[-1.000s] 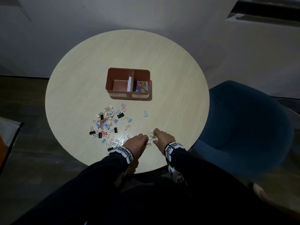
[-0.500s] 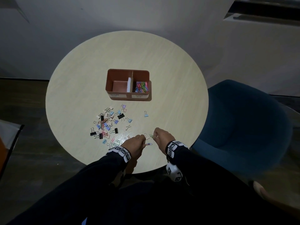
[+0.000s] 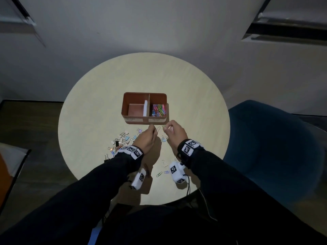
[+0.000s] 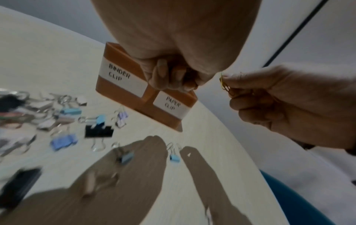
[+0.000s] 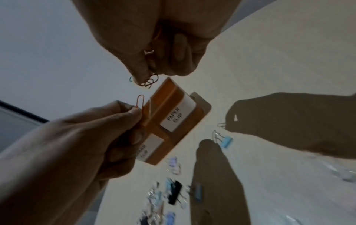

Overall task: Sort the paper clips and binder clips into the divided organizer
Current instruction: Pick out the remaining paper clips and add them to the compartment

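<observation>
The brown divided organizer (image 3: 136, 119) stands mid-table, labelled BINDER CLIP on the left and PAPER CLIP on the right. Its right compartment holds coloured paper clips (image 3: 159, 109); the left one shows a bare floor. My left hand (image 3: 154, 131) hovers just in front of it and pinches one orange paper clip (image 5: 140, 102). Beside it, my right hand (image 3: 166, 128) pinches a small bunch of paper clips (image 5: 149, 81). Binder clips (image 3: 122, 140) lie in a pile to the left of my left wrist. A blue binder clip (image 3: 163, 138) sits between my hands.
The round pale table (image 3: 194, 103) has its near edge under my forearms. A few loose clips (image 3: 161, 173) lie near that edge. A blue chair (image 3: 274, 147) stands close on the right. A wall is behind the table.
Both hands have lifted from the near part of the table and moved forward to the organizer's front, each carrying paper clips.
</observation>
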